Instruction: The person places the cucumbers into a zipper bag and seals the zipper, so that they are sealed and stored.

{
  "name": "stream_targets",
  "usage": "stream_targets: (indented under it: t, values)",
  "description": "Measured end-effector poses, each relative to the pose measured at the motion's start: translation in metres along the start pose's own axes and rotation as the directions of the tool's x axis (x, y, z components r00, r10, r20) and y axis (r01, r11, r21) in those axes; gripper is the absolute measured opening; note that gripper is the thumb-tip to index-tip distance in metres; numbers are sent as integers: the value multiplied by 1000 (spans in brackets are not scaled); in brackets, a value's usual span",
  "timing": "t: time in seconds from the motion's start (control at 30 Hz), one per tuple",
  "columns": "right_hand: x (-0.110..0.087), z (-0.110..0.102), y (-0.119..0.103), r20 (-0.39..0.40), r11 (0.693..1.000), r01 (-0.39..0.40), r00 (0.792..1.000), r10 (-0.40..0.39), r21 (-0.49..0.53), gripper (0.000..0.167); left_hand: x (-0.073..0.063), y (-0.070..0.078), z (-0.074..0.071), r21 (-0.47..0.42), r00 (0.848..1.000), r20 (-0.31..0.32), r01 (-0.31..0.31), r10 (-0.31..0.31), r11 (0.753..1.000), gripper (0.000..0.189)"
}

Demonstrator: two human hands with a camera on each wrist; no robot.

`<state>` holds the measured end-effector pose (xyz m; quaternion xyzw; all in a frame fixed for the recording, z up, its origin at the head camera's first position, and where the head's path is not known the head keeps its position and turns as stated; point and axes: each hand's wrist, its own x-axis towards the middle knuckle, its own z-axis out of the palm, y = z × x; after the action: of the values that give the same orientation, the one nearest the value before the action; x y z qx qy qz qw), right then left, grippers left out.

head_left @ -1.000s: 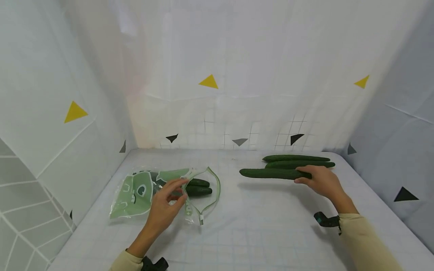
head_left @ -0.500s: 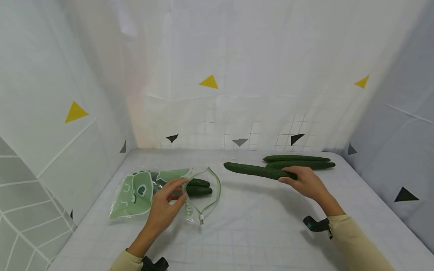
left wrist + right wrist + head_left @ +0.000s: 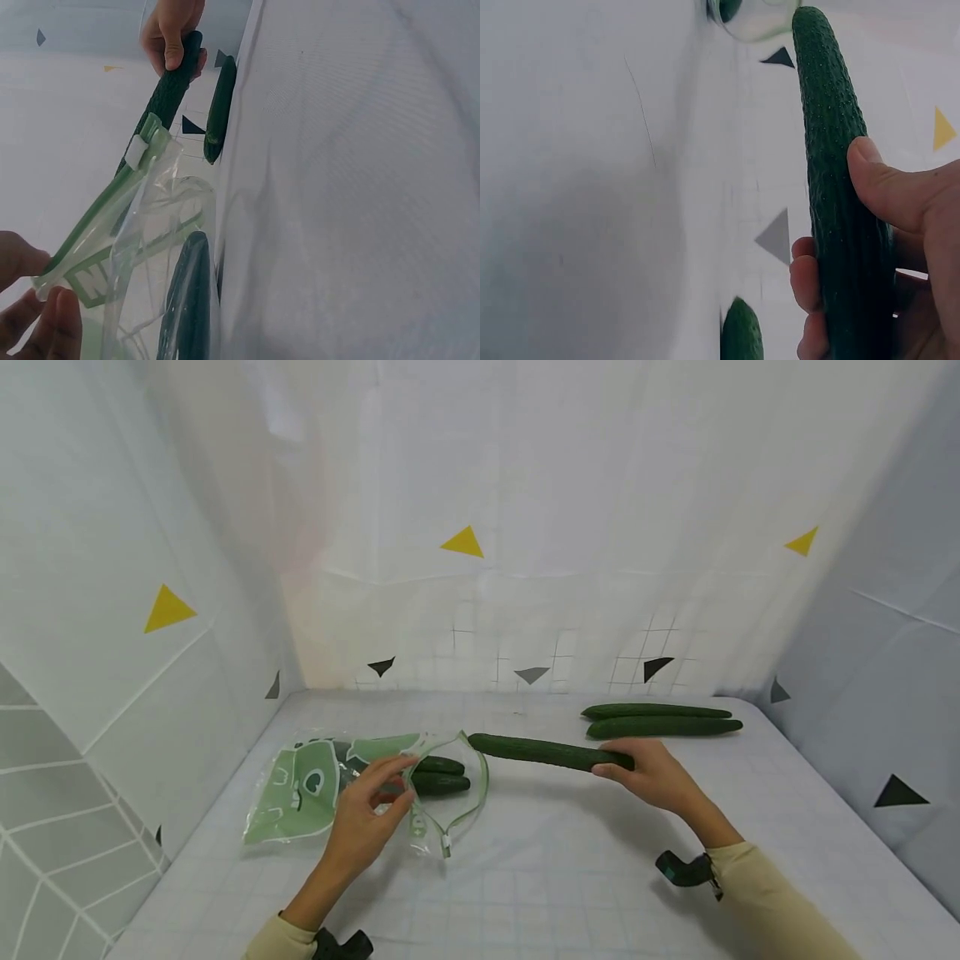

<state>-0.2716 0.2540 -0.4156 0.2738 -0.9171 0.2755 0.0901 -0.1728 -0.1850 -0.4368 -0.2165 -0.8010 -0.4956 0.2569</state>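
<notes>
My right hand (image 3: 656,777) grips a long dark green cucumber (image 3: 540,752) near its right end and holds it above the table. The cucumber's left tip is beside the open mouth of a clear and green zip bag (image 3: 300,789); whether it touches the rim I cannot tell. My left hand (image 3: 367,814) pinches the edge of that mouth between thumb and fingers, as the left wrist view shows. Inside the bag lie cucumbers (image 3: 441,784), two of their ends visible at the mouth. A white slider (image 3: 136,152) sits on the bag's zip strip.
Two more cucumbers (image 3: 663,727) lie side by side at the back right of the table (image 3: 540,877). White sheets with yellow and dark triangles stand behind and at both sides. Each wrist wears a dark camera, such as the right one (image 3: 684,868).
My right hand has carried the cucumber leftward, away from the other two and up to the bag's mouth. My left hand and the bag stay where they were.
</notes>
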Motion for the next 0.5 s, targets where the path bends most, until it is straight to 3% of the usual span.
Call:
stream_targets:
  t: [0.5]
  values:
    - [13,30,-26,71,996,61,995,-66,66,49,0,1,0,-14,1000,0,-3,3,1000,48]
